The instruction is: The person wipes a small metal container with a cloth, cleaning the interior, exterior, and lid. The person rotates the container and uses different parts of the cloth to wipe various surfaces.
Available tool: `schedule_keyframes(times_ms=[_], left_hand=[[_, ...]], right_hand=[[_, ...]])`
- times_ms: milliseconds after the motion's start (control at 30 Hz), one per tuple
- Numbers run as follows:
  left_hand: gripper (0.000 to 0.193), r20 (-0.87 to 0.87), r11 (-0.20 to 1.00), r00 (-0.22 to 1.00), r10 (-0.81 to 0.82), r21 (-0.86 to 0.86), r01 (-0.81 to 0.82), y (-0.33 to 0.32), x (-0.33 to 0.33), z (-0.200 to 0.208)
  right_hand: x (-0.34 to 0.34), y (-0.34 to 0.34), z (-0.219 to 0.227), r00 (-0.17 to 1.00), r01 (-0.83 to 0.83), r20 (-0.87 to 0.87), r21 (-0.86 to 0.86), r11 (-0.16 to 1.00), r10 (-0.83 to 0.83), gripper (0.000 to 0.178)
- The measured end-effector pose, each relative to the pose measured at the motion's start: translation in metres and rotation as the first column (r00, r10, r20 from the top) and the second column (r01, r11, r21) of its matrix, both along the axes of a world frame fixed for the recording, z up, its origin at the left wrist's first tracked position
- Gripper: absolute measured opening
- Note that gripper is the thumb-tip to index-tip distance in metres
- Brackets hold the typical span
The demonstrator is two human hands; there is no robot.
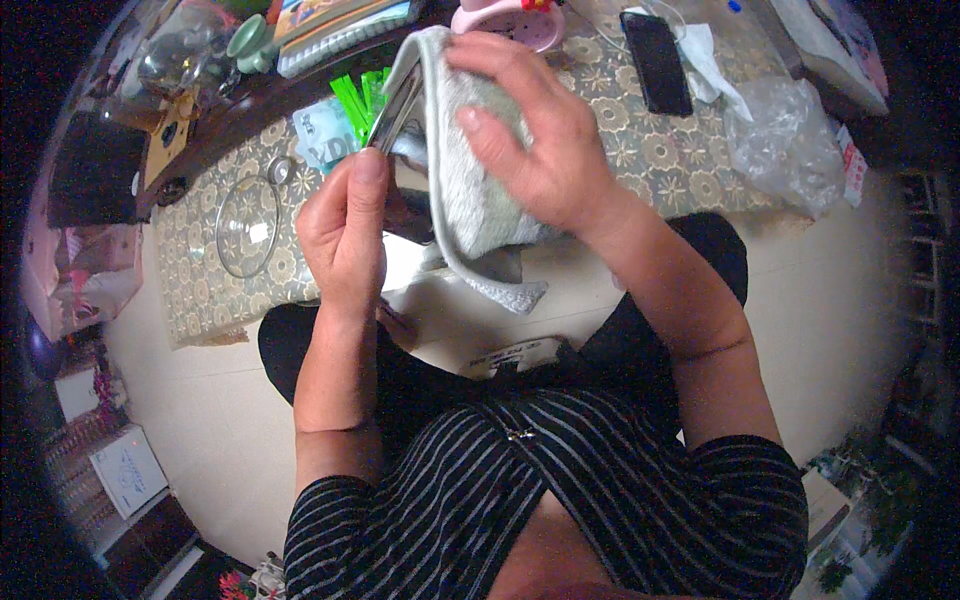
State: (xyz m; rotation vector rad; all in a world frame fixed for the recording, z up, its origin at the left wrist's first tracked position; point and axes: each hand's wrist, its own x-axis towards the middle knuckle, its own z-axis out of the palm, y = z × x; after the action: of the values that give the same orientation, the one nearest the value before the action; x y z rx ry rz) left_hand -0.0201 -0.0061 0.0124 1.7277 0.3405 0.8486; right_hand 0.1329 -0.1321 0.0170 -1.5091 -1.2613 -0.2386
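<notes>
Above the near edge of the table, my left hand (345, 225) is closed with its thumb upright, gripping the edge of a shiny, reflective object (397, 112). Most of that object is hidden, so its exact kind cannot be made out. A pale grey-white cloth (470, 195) with a grey border drapes over it, one corner hanging down. My right hand (545, 140) presses the cloth from the right, thumb and fingers curved over it. Left of my left hand, a round clear glass dish or lid (248, 228) lies beside a small round clear piece (281, 170).
Bright green strips (360, 105) and a light blue packet (322, 132) lie behind my left hand on the patterned tablecloth (200, 280). A pink clock (510, 25) stands at the back. Rightward are a black phone (655, 62), white tissue (708, 65) and a clear plastic bag (785, 145).
</notes>
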Motion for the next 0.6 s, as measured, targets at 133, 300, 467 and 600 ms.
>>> schedule_keyframes(times_ms=[133, 300, 467, 600], left_hand=[[0.032, -0.051, 0.983, 0.998, -0.025, -0.184, 0.015, 0.007, -0.001, -0.004], [0.037, -0.048, 0.978, 0.999, 0.023, -0.208, -0.032, 0.006, 0.001, -0.006], [0.034, 0.003, 0.999, 1.0, -0.016, -0.034, 0.016, 0.0, 0.002, -0.002], [0.03, 0.063, 0.999, 0.997, -0.05, -0.016, 0.051, 0.001, 0.001, -0.004]], right_hand=[[-0.03, 0.005, 0.001, 0.95, 0.044, 0.308, 0.03, 0.999, -0.051, 0.044], [-0.038, 0.005, 0.003, 0.942, 0.041, 0.332, 0.028, 0.999, -0.048, 0.044], [-0.018, -0.001, 0.008, 0.996, 0.018, 0.087, 0.03, 0.999, -0.02, 0.041], [0.005, 0.001, 0.001, 0.979, -0.086, -0.178, 0.059, 0.995, 0.095, 0.038]])
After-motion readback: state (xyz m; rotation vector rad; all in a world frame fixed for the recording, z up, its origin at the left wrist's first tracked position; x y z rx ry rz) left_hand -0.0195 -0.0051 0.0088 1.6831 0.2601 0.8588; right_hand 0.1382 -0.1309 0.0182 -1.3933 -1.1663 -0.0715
